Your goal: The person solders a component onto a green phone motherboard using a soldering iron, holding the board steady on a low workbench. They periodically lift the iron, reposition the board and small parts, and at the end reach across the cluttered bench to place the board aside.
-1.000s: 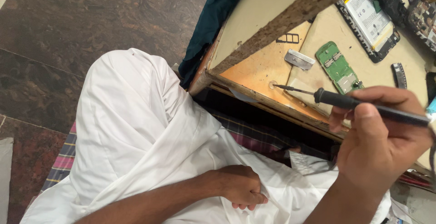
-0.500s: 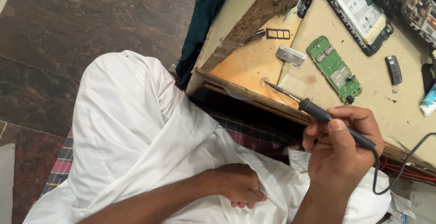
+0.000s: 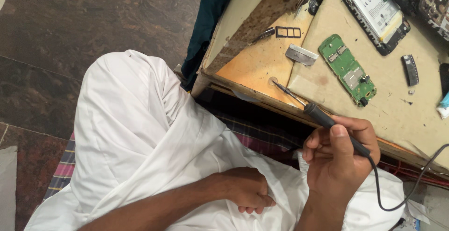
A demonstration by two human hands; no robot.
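Dark stone floor [image 3: 84, 20] surrounds the table [image 3: 262, 67]; right hand [image 3: 339, 158] pinches a soldering iron [image 3: 322, 118], left hand [image 3: 245, 189] loosely curled, empty, on white cloth [image 3: 135, 132].

Evenly and fairly brightly lit, warm in tone, with soft light from above. Pale, slightly overexposed on the white draped cloth [image 3: 140, 132], folds still readable. Gentle glare on the glossy white-labelled phone battery [image 3: 374, 1]. Deep shadow beneath the edge of the beige wooden worktable [image 3: 262, 67]. Dimmer over the dark brown stone floor [image 3: 70, 20]. Mostly sharp; slight softness toward the right edge and corners.
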